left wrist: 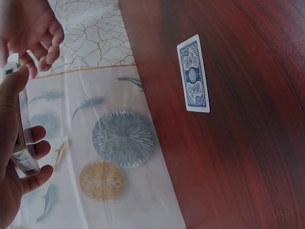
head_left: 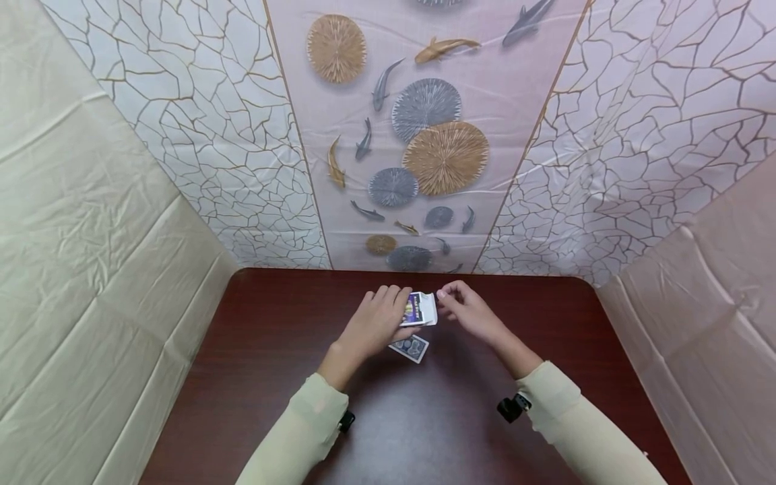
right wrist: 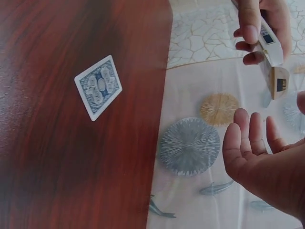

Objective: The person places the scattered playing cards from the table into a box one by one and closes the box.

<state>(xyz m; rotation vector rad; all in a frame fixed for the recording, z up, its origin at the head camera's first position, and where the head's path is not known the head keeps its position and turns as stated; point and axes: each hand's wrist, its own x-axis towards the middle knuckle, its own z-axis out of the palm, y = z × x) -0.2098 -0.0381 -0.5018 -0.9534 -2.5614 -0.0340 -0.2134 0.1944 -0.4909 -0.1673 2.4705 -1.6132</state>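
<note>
In the head view my left hand grips a small playing card box, white with a purple and yellow face, above the table. The box's end flap stands folded out on the side towards my right hand. That hand hovers just right of the box, its fingers loosely bent and nothing in them. The left wrist view has the thumb on one side of the box and fingers on the other. Below lies a single playing card, its blue patterned back up, partly overlapped by the left hand in the head view.
The dark red-brown table ends at a patterned cloth backdrop with fish and round motifs. Beige cloth walls rise on both sides. A small black device sits at the right wrist.
</note>
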